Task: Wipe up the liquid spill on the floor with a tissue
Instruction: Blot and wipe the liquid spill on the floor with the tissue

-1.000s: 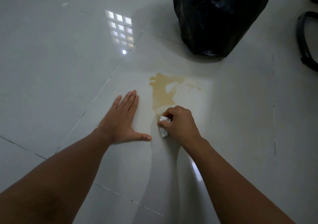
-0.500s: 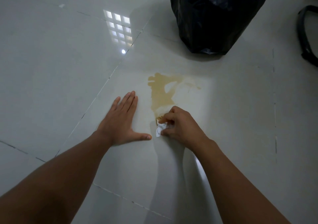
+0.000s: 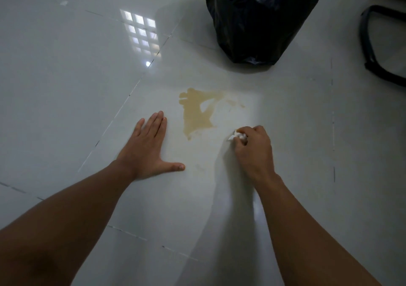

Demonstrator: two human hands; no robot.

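While the left hand (image 3: 146, 145) is laid flat on the tiled floor (image 3: 66, 88), fingers straight, a crumpled tissue (image 3: 238, 136) is gripped in the curled right hand (image 3: 252, 150), seemingly against the floor. The yellow-brown spill (image 3: 196, 112), elongated near-to-far, is seen between the hands, just left of the tissue; bare tile lies around it, bounded beyond by a black bag (image 3: 259, 17).

Black bin bag (image 3: 259, 17) far side; dark frame (image 3: 373, 44) at right.

Two hands (image 3: 149, 147), one tissue (image 3: 238, 136), one spill (image 3: 196, 112), one black bag (image 3: 259, 17)
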